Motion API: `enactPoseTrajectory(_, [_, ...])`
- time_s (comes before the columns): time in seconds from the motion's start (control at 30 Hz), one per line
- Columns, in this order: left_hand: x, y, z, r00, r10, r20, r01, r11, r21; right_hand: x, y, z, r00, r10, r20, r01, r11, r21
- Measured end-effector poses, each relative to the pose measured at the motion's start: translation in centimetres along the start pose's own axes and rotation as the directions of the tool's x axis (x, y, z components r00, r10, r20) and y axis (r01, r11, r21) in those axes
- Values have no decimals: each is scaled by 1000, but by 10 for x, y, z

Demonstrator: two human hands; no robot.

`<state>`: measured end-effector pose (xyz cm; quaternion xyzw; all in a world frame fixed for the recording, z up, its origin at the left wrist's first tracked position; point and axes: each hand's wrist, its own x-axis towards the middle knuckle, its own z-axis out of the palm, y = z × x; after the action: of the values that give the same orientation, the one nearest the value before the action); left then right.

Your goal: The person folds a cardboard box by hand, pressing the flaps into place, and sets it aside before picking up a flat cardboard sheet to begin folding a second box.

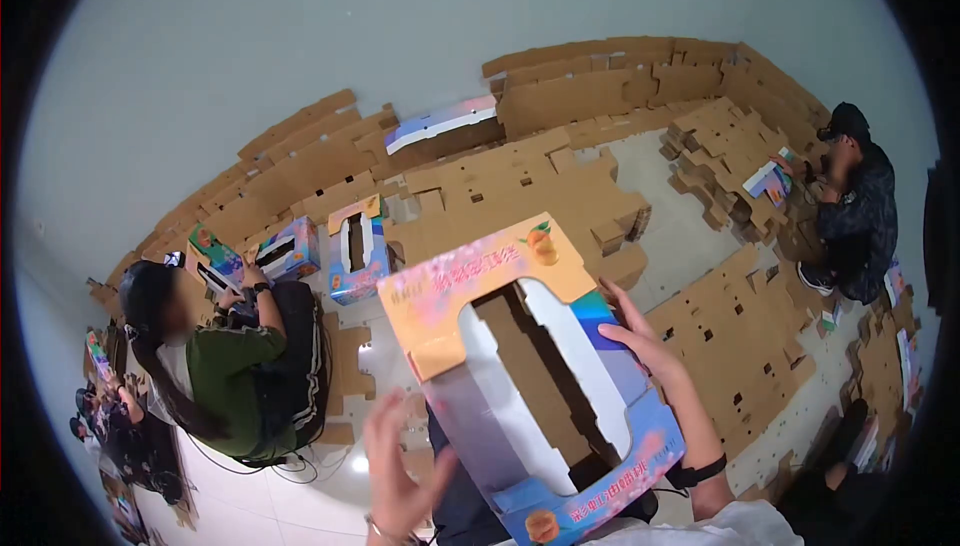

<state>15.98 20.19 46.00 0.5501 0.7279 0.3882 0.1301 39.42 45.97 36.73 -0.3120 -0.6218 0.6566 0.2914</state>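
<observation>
A colourful printed carton [445,331], orange at its far end and blue and pink at its near end, is held tilted in front of me. Its top has a long opening with white flaps, and brown cardboard shows inside. My right hand [640,336] grips the carton's right side, thumb over the rim. To the left of the carton, my left hand [400,461] is raised with fingers apart, slightly blurred, holding nothing.
Two similar cartons [357,251] [290,249] stand beyond at the left. A person in green [235,376] sits left; another in dark clothes [860,216] crouches right. Flat brown cardboard sheets [500,186] cover much of the floor and lean on the wall.
</observation>
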Motion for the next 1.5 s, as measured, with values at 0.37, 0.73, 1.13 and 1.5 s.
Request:
enactPoseTrajectory(0.37, [72, -68, 50, 940, -285, -186, 93, 741, -665, 20, -38, 24, 996, -2, -91, -46, 853, -520])
enactPoseTrajectory(0.73, [69, -69, 55, 922, -329, -204, 116, 738, -665, 36, -13, 47, 894, -387, -227, 148, 733, -663])
enactPoseTrajectory(1.13, [61, -62, 57, 879, -391, -273, 81, 686, -723, 29, -45, 54, 909, -394, -137, 102, 528, -843])
enactPoseTrajectory(1.5, [26, -96, 48, 834, -551, -8, 272, 425, -864, 42, -38, 75, 901, -416, -123, 162, 586, -794])
